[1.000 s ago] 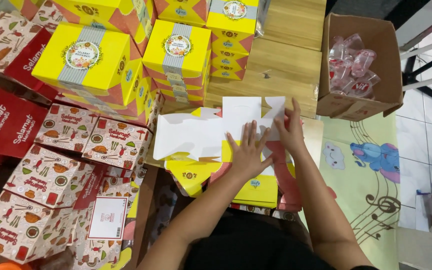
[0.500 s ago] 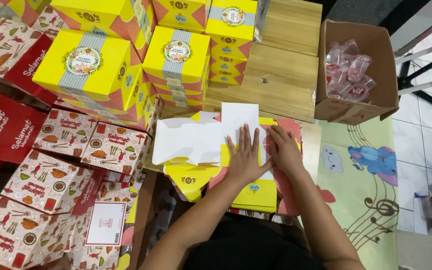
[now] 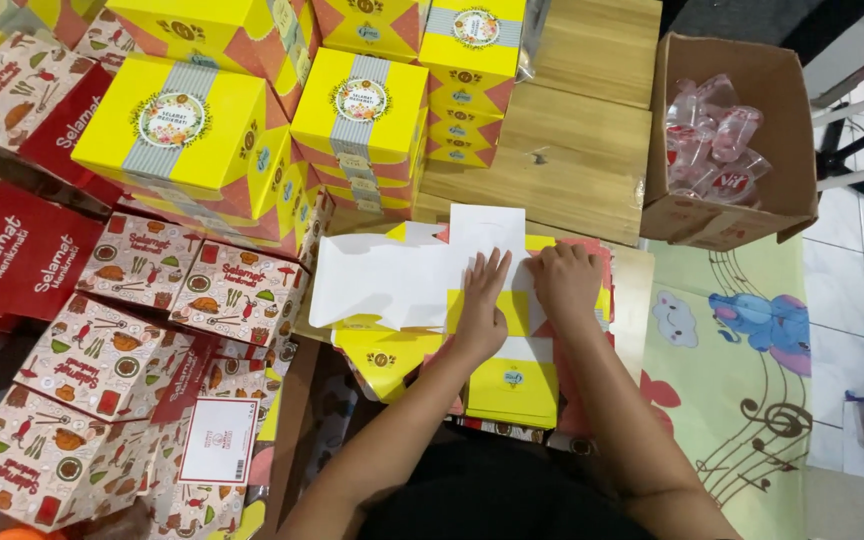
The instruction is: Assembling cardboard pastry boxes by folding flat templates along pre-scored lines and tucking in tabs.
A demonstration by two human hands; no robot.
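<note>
Fingers: left hand point(image 3: 480, 300) lies flat, fingers point(image 3: 487, 268) spread apart, pressing on the unfolded carton blank point(image 3: 422, 270); right hand point(image 3: 564, 280) has fingers curled together, knuckles up, pressing the same blank at its right part; neither hand grips anything
Far left: red patterned boxes point(image 3: 102, 350) lie tumbled in a heap; plain red ones point(image 3: 22, 260) sit among them
Upper left: 3 stacks of closed yellow boxes point(image 3: 362, 110) stand with grey bands and round labels on top
Centre: carton blank lies white side up on a pile of flat yellow blanks point(image 3: 512, 385), just in front of the person; both hands touch it, left hand beside right
Behind centre: wooden table point(image 3: 572, 150) stands bare, the blank's upper edge against it
Upper right: brown cardboard box point(image 3: 782, 130) stands open; clear plastic cups point(image 3: 712, 140) lie inside it
Right: pale green play mat point(image 3: 742, 400) shows a blue elephant and music notes; white tile floor point(image 3: 862, 290) lies beyond
</note>
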